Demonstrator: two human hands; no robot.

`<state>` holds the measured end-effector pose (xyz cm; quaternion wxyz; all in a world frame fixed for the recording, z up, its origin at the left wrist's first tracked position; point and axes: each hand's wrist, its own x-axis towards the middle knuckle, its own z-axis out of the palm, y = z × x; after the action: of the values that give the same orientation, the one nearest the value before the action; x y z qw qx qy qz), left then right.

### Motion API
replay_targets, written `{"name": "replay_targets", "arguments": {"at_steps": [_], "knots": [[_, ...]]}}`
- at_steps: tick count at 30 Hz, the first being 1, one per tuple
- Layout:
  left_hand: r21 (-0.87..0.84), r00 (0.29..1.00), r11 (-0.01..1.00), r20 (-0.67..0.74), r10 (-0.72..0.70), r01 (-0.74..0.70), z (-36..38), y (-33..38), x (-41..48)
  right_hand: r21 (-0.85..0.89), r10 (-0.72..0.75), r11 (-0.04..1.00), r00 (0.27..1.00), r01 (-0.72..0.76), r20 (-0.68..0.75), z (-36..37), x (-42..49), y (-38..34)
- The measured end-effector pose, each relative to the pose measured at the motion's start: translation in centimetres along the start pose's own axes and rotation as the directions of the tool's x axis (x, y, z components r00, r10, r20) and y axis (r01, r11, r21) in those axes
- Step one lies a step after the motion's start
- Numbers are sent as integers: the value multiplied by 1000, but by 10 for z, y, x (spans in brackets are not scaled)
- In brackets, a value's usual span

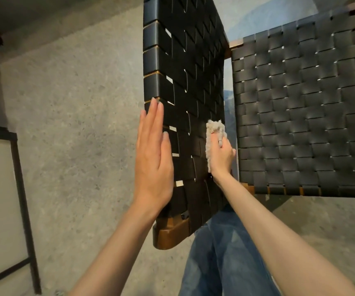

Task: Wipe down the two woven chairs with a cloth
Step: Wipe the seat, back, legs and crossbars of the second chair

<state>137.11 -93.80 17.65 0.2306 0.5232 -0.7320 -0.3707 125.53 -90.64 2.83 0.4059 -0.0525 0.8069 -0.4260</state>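
Pressing the cloth (214, 128) against the black woven straps of the near chair (185, 60), the right hand (222, 155) has its fingers curled tight round the fluffy beige wad, low on the panel and close to its right edge. That chair is tipped up on end, with a brown wooden rail (168, 233) showing at the bottom. The left hand (153, 154) lies flat along the chair's left edge, fingers straight and close together. Just to the right is the second chair (300, 116), its dark weave facing the camera, apart from both hands. Blue jeans (219, 253) show between the forearms, above a speckled grey floor (76, 124). A dark metal frame (20, 178) stands at far left.
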Motion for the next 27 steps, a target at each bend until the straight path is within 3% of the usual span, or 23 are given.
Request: {"name": "replay_targets", "arguments": {"at_steps": [5,9,13,18,21,23,27], "knots": [[-44,996,999,-90,-21,17,-4,4,0,192,-366,922,920,337,141,14,-60,-80],[29,955,999,-297,-16,25,-13,3,18,157,-476,878,855,451,206,22,-62,-115],[105,982,993,-188,-32,53,-12,7,53,83,-535,845,834,529,134,28,-42,-104],[125,996,990,-55,-65,72,-13,6,99,35,-391,920,919,390,40,29,16,-62],[123,1000,992,-7,-28,29,-11,6,120,-75,-139,987,989,142,46,25,67,-26],[185,1000,983,2,23,-23,-7,7,131,-108,18,994,999,-14,35,23,92,-5],[198,999,979,-15,42,-38,1,6,149,-200,139,970,990,-137,-3,19,122,19]]}}
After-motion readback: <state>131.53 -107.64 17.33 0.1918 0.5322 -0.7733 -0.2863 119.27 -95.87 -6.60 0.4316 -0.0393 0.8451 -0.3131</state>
